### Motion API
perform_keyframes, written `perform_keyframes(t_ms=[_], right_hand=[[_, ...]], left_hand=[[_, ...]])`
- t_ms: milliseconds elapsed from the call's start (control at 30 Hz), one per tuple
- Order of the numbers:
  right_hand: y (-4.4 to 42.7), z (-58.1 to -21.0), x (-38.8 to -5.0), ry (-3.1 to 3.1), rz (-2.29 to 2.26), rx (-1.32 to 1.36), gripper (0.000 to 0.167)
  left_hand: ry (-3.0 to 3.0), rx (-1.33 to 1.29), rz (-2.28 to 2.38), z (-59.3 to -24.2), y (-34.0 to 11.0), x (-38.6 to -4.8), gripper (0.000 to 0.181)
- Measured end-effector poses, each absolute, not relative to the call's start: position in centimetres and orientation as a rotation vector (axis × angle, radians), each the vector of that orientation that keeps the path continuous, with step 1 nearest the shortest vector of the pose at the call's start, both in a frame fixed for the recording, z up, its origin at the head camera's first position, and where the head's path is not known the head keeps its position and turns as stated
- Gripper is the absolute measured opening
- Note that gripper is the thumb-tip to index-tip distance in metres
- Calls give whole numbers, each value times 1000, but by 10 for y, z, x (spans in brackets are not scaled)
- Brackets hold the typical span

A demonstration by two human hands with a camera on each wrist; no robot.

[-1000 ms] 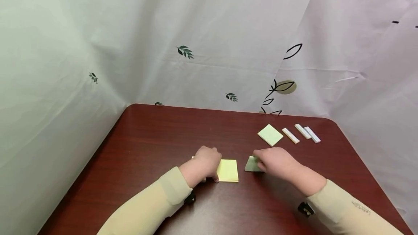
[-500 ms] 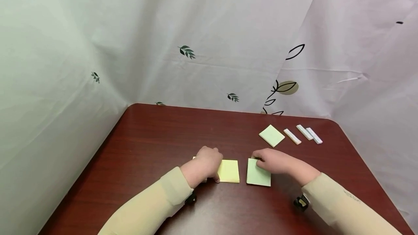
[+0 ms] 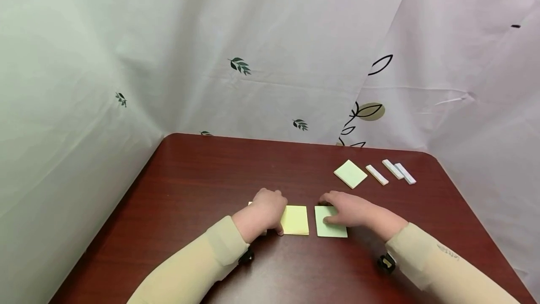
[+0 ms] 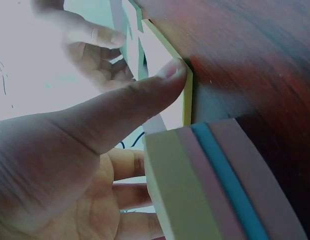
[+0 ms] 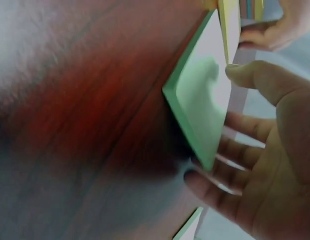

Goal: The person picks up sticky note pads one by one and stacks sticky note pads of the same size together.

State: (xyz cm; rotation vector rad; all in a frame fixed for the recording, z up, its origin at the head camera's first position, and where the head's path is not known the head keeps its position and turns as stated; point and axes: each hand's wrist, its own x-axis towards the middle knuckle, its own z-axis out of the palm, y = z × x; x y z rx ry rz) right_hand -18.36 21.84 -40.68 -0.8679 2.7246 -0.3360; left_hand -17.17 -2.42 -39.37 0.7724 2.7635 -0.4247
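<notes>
A light green sticky note pad (image 3: 336,231) lies on the table just right of a yellow sticky note pad (image 3: 297,221), with a narrow gap between. My right hand (image 3: 349,208) is over the green pad, thumb above its face and fingers loosely spread past its far edge. My left hand (image 3: 266,208) stays at the left end of the yellow pad. In the left wrist view, its thumb rests on that pad, while its fingers stretch behind a thick stack of sticky notes (image 4: 205,180) with olive, pink and blue layers. From the head view, the hand covers most of this stack.
Another light green pad (image 3: 350,174) lies turned cornerwise at the back right of the dark red table (image 3: 211,168). Beside it are three narrow pale strips, the nearest strip (image 3: 377,175) apart from the other two. Patterned white cloth (image 3: 270,97) hangs behind.
The green pad has gone from tilted in my right hand to flat on the table, then slightly left towards the yellow pad. My right fingers have loosened. The left hand has stayed put.
</notes>
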Motion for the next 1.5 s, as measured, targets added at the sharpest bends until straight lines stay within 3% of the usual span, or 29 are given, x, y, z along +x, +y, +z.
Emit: perform_keyframes(t_ms=[467, 1500], right_hand=[[213, -404, -168, 2797, -179, -776, 54], [241, -414, -161, 2817, -306, -667, 55]], left_hand=[[2764, 776, -418, -391, -25, -171, 64], [2816, 766, -195, -403, -40, -163, 64]])
